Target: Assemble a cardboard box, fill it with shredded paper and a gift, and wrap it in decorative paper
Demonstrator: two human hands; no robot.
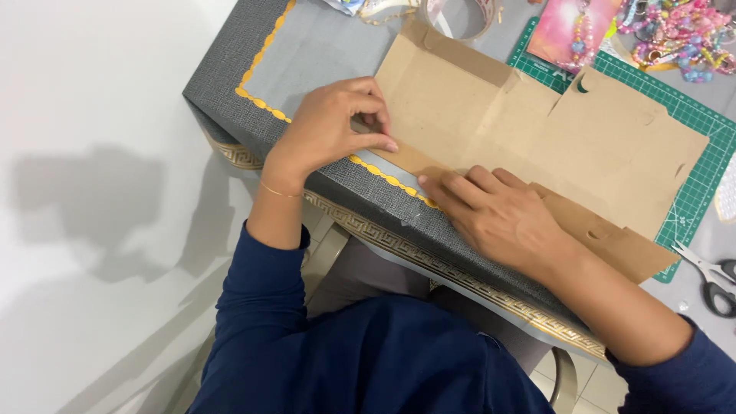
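Creasing cardboard [537, 130] flap: my left hand [330, 126] pinches its edge, right hand [498, 215] fingers flat beside; I'd press firmly along fold.

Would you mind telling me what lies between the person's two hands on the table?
In the head view, only the folded lower edge of the brown cardboard sheet spans the gap between the left hand and right hand; nothing else lies there.

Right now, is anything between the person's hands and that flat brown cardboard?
Nothing visible. The left hand pinches the cardboard at its left edge, and the right hand presses flat on the folded strip along its near edge. The scissors and beads lie off to the side.
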